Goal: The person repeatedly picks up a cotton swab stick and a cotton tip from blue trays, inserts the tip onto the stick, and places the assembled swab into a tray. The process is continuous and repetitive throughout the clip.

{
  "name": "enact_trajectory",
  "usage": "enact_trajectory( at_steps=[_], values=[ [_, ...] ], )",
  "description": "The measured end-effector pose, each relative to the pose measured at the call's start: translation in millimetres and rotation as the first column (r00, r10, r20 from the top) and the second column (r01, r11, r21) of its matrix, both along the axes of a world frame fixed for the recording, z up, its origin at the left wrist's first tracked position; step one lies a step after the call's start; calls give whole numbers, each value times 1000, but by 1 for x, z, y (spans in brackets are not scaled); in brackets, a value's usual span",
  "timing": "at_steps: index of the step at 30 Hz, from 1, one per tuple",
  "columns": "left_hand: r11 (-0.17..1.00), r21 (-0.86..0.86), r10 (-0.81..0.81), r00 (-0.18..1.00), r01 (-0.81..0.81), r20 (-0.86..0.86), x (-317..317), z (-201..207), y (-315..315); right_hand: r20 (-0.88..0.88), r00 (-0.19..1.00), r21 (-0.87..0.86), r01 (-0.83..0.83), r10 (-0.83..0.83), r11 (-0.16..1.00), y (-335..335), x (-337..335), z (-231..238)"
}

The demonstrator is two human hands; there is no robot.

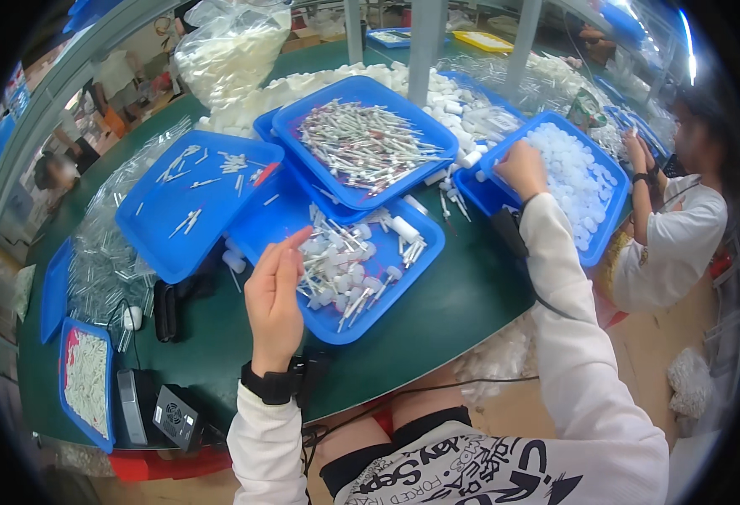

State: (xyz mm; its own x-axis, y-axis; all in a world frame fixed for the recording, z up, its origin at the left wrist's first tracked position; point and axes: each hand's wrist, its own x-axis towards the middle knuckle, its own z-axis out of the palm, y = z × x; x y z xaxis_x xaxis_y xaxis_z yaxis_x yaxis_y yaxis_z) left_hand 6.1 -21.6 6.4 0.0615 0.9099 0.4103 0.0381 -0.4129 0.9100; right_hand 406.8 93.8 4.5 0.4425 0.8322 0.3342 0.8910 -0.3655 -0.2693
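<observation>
While both bare hands work at separate trays, a broad dark-green tabletop [479, 290] spreads beneath them. Under and to the right of the left hand lies a rectangular blue plastic tray [416, 265]; above that hand, another blue tray [429, 135] sits heaped with slim sticks, and to its upper left a sparsely filled blue tray [227, 206] overlaps its neighbours. Directly right of the right hand is a blue tray of caps [609, 220].

The left hand [275, 307] is raised with fingers extended close together; whether they pinch anything, I cannot tell. The right hand [521, 171] is curled over the near-left rim of the cap tray, its fingertips hidden, so its grip cannot be judged either.

Just right of the left fingers is a jumble of white sticks with translucent caps [349, 269]. Smallest are the round, milky-white plastic caps [567, 177], spread right of the right hand.

The step in hand appears to be picking up a cap with the right hand; the next move probably calls for a light fingertip pinch on one piece, leaving its neighbours undisturbed.
</observation>
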Motion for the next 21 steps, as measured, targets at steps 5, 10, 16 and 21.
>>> enact_trajectory(
  at_steps=[5, 10, 16, 21],
  values=[
    [998, -57, 23, 997, -19, 79, 1, 7, -6, -166, 871, 519, -321, 462, 792, -46, -101, 58],
    [998, -51, 30, 996, -26, 79, -1, 8, -10, -564, 114, 522, -718, 817, 461, -66, -201, 55],
    [997, -69, 45, 997, -41, 56, 2, 1, -4, -760, -202, 556, -695, 618, 457, -70, -224, 24],
    [992, -130, 8, 997, 2, 77, 3, 2, -7, -695, -203, 582, -722, 690, 373, -68, -217, 19]
  ],
)
